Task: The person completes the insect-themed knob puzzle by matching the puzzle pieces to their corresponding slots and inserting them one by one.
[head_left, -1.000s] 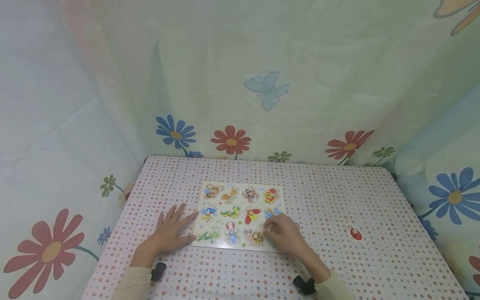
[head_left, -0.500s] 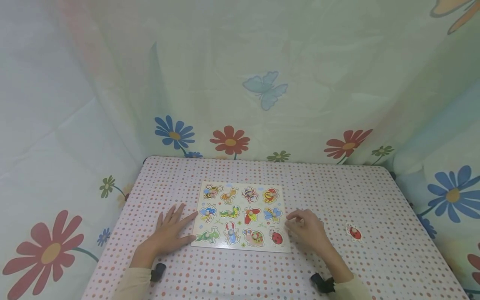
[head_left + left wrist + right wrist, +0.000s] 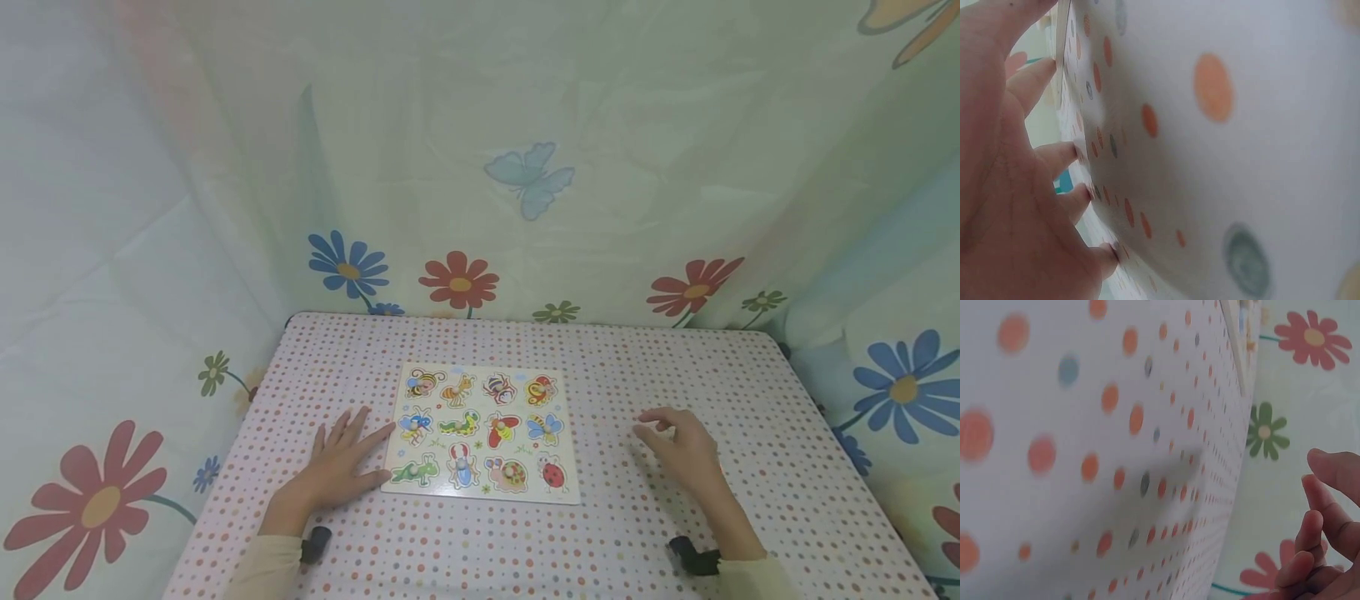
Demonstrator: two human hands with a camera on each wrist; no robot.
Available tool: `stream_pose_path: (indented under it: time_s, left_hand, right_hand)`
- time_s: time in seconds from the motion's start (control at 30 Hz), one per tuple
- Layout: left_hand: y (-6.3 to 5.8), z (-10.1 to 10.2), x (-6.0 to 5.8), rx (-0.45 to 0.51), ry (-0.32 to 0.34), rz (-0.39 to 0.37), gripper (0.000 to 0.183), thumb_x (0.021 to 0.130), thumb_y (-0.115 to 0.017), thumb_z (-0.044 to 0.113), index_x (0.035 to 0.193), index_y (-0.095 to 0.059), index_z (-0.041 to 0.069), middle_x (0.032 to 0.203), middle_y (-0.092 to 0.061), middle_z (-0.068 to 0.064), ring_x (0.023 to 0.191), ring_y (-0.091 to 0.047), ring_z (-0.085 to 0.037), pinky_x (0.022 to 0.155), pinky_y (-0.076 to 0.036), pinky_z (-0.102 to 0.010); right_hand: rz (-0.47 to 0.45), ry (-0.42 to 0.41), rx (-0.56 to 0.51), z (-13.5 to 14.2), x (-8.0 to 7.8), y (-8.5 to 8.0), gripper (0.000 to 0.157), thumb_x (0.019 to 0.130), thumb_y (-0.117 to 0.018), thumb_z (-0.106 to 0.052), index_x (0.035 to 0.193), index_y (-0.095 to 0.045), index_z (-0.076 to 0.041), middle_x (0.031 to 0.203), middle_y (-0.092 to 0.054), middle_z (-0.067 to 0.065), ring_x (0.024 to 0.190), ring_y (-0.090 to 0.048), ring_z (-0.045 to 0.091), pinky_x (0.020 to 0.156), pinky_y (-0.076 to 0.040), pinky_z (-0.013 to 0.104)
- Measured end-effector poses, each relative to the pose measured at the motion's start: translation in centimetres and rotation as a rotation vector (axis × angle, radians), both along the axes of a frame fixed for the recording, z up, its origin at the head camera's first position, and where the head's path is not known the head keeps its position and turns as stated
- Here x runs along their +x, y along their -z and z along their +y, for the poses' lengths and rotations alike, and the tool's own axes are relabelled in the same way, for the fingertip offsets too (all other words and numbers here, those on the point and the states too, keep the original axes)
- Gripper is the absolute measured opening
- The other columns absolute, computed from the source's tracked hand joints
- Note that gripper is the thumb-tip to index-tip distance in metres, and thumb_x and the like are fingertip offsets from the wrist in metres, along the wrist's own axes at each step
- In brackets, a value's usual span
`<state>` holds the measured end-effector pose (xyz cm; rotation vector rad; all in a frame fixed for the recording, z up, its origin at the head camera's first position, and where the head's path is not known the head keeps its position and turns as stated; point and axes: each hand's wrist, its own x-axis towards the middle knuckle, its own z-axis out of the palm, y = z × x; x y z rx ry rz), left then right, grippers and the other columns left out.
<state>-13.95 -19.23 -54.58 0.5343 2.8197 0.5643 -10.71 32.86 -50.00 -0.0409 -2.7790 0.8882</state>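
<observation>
A wooden insect puzzle board [image 3: 480, 493] lies flat on the table, its pieces fitted with small knobs. At its lower right corner is a ladybug picture [image 3: 552, 475] with no knob visible. My left hand [image 3: 337, 467] rests on the cloth with fingers spread; its thumb and index fingertips [image 3: 1047, 69] touch the board's left edge. My right hand [image 3: 682, 450] hovers over the table to the right of the board. Its fingers [image 3: 1329, 506] are loosely bent, with nothing between thumb and index finger. The loose ladybug piece is now mostly or wholly hidden behind the right hand and wrist.
A white cloth [image 3: 480, 550] with coloured dots covers the table. Behind and at both sides hangs a pale curtain [image 3: 420, 167] printed with flowers and butterflies. Each wrist wears a small black camera, such as the right wrist camera [image 3: 693, 556].
My right hand has moved off the board to the right, uncovering the ladybug picture and covering the loose ladybug piece. The left hand stays in place.
</observation>
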Motion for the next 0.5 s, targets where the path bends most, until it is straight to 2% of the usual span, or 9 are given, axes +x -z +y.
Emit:
stream_pose_path:
  time_s: [0.1, 0.3, 0.5]
  left_hand:
    - [0.0, 0.0, 0.0, 0.005, 0.003, 0.003, 0.073, 0.092, -0.061, 0.059, 0.156, -0.037, 0.033, 0.166, -0.008, -0.015, 0.149, -0.001, -0.045, 0.113, 0.006, -0.069]
    - [0.2, -0.1, -0.1, 0.01, 0.003, 0.006, 0.073, 0.092, -0.061, 0.06, 0.156, -0.037, 0.033, 0.166, -0.008, -0.015, 0.149, -0.001, -0.045, 0.113, 0.006, -0.069]
    - [0.3, -0.1, 0.0, 0.007, 0.001, 0.008, 0.073, 0.092, -0.062, 0.06, 0.156, -0.037, 0.033, 0.166, -0.008, -0.015, 0.15, -0.001, -0.044, 0.113, 0.006, -0.069]
  right_hand:
    - [0.015, 0.038, 0.002, 1.3, 0.3, -0.1, 0.028, 0.096, -0.07, -0.021, 0.114, -0.069, 0.0, 0.101, -0.059, 0.018, 0.073, -0.047, 0.021, 0.056, -0.039, 0.03]
    - [0.026, 0.141, 0.003, 4.5, 0.9, 0.3, 0.029, 0.097, -0.068, -0.022, 0.114, -0.068, 0.001, 0.102, -0.056, 0.021, 0.066, -0.045, 0.02, 0.052, -0.037, 0.036]
    - [-0.058, 0.228, 0.016, 6.6, 1.6, 0.8, 0.033, 0.099, -0.064, -0.026, 0.117, -0.065, 0.003, 0.107, -0.054, 0.024, 0.073, -0.046, 0.024, 0.055, -0.037, 0.033]
